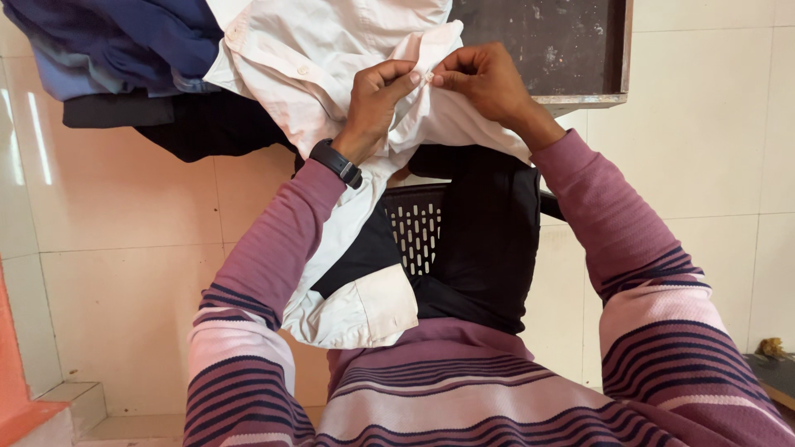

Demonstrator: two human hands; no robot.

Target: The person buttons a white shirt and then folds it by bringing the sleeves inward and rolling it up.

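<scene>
While both hands' fingers (414,79) pinch its button edge, the white shirt (331,58) hangs lengthwise toward the lap.

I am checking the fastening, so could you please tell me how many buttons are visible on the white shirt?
2: one button on the white shirt placket at upper left, one between both hands' fingertips. Folds may hide others.

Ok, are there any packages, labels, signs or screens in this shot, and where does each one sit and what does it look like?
No packages, labels or signs show.
Black wristband: on the left wrist, a narrow dark band; any screen on it is turned out of sight.
Both hands, left hand and right hand, pinch the white shirt above a black perforated plastic chair.
</scene>
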